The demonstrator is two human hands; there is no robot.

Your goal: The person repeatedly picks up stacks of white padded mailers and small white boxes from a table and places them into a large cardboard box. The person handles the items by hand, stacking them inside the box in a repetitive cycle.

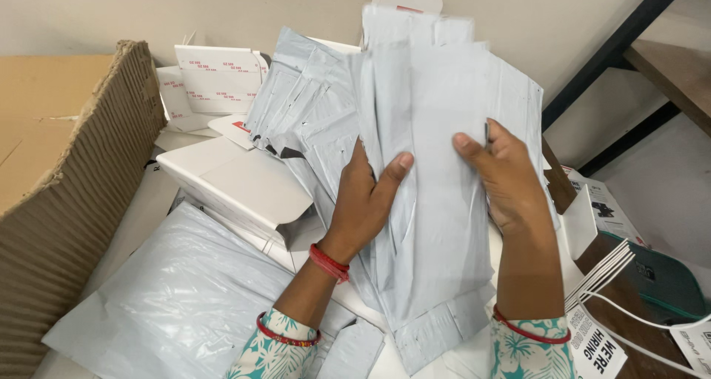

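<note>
Grey mailer bags, a fanned sheaf, stand upright between both hands above the counter. Nearest, a filled white poly bag lies flat at lower left; white printed cards sit lower right. Behind, a white flat carton, a torn corrugated box, then white folded cartons against the pale wall. The left hand and right hand each have their grip closed on the bags, thumbs on the front.

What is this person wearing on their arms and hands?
Both hands are bare, without gloves or rings. The left hand has red thread bands at the wrist; a thin red bangle sits at each cuff. The sleeves are white with a teal leafy print.
</note>
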